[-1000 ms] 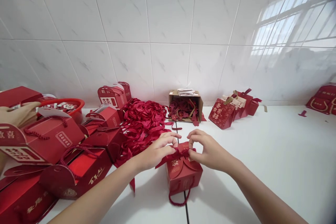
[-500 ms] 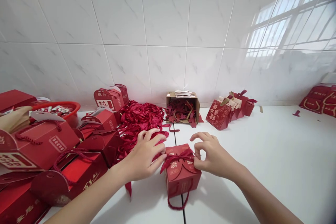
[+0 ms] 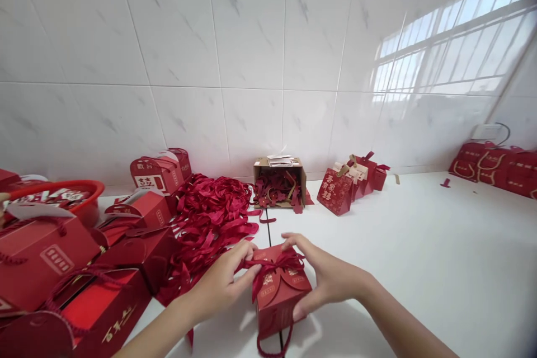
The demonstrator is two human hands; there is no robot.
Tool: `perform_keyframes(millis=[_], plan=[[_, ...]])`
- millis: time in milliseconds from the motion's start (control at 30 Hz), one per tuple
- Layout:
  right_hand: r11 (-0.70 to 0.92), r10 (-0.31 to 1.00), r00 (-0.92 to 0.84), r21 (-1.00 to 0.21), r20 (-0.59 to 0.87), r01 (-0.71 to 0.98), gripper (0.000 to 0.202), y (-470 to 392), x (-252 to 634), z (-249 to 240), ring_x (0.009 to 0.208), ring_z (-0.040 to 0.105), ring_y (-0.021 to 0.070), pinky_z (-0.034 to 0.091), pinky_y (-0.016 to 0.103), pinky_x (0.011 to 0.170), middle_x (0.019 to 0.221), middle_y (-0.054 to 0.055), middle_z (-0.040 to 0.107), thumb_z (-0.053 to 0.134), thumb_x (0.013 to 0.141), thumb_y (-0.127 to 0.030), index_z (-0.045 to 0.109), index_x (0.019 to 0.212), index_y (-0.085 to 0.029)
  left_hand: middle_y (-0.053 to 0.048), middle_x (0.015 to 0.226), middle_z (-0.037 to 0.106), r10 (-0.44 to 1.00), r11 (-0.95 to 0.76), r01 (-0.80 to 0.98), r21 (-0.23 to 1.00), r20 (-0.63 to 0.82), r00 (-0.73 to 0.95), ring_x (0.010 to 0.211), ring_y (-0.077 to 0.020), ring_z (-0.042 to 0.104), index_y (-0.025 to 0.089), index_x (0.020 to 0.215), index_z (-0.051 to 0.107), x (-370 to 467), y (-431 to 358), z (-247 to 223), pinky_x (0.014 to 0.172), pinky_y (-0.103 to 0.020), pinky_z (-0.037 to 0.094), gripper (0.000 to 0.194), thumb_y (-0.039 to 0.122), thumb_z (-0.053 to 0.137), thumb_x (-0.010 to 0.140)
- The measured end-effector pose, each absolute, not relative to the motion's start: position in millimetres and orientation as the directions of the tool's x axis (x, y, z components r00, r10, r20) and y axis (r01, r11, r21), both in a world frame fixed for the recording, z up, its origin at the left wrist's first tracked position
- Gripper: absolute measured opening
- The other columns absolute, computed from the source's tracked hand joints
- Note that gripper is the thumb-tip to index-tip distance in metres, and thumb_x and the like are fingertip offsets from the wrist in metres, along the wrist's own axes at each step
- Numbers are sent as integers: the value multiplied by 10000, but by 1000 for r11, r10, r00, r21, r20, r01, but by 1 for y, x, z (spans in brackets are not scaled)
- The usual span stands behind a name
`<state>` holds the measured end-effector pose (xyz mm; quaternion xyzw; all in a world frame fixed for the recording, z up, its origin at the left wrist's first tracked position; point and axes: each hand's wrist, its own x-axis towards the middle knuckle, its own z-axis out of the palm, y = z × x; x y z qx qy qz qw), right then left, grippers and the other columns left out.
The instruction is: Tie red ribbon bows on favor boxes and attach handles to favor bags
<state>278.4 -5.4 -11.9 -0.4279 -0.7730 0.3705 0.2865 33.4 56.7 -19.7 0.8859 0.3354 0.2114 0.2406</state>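
A small red gift box [image 3: 279,307] with pale printing stands on the white tabletop in front of me. A dark red ribbon bow [image 3: 286,259] lies across its folded, curved top flaps. From its near side a twisted cord handle [image 3: 273,353] hangs down to the table. My left hand [image 3: 224,279] is closed at the box's left side, thumb beside the ribbon and fingertips partly hidden behind the box. Curled around the right side is my right hand [image 3: 331,277], its thumb on the lower front and its fingers at the back top corner.
Beyond my left hand lies a heap of red ribbon [image 3: 213,204]. Several red boxes [image 3: 121,305] crowd the left, near a red basin [image 3: 88,210]. A cardboard box [image 3: 302,179] of ribbon pieces, small bags [image 3: 335,193] and more red packages [image 3: 503,170] line the tiled wall.
The right hand has gone from pinching at the bow to wrapping around the box's right side. The left hand has lowered to the box's left side. The view has shifted right.
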Motion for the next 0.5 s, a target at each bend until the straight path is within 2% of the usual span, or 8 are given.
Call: perform_keyframes(millis=[100,167,233,267,300,367,433,500], plan=[[410,855,-490,-803,172,433,759,-5,289,-16,1208,465,231,388,328,1023,1322,72,445,822,571,-369,482,1235,-229,-78,1152,562,724,-607,423,673,248,644,1087,-192,550,220,1038,440,37,57,-33,936,-363,483,187,369,433,925],[373,891,-424,-793,161,482,737,-2,308,-18,1152,509,233,417,343,995,1254,68,503,818,578,-389,502,1222,-224,-104,1329,475,742,-586,421,693,250,622,1237,-214,484,256,1220,366,35,57,-40,1025,-409,446,345,374,470,913],[255,965,-210,-743,156,619,714,5,334,-22,1109,540,251,450,367,956,1201,71,540,816,568,-418,530,1193,-224,-118,1381,448,752,-593,463,659,247,612,1274,-238,469,270,1289,335,31,58,-44,1047,-448,435,431,373,493,901],[155,982,-34,-700,184,697,693,10,349,-25,1110,540,272,456,394,946,1193,82,541,804,575,-430,539,1180,-223,-122,1383,457,753,-606,491,625,253,608,1280,-252,468,268,1293,349,28,59,-46,1052,-464,429,438,370,500,896],[26,949,186,-654,253,756,684,15,362,-30,1143,515,304,441,436,958,1214,104,519,784,590,-445,535,1186,-218,-123,1379,469,752,-622,521,584,263,604,1281,-263,470,264,1295,366,24,60,-48,1055,-476,426,440,366,506,890],[-166,813,462,-619,355,767,695,26,383,-43,1273,356,406,345,569,999,1324,204,382,689,689,-458,454,1270,-158,-120,1369,490,749,-650,574,498,293,594,1274,-275,480,261,1306,390,17,62,-53,1050,-481,432,450,357,508,883],[-241,721,558,-607,410,757,681,34,393,-56,1316,244,455,299,631,986,1365,257,271,596,762,-447,382,1320,-120,-113,1352,512,739,-671,608,424,320,593,1255,-283,498,257,1307,422,10,65,-60,1033,-470,452,454,344,518,872],[-250,700,556,-575,449,779,602,38,392,-66,1262,328,431,362,594,944,1316,230,316,570,777,-414,413,1293,-148,-103,1335,531,725,-689,630,359,328,606,1242,-290,508,258,1290,468,3,68,-68,1020,-465,463,447,327,538,854]])
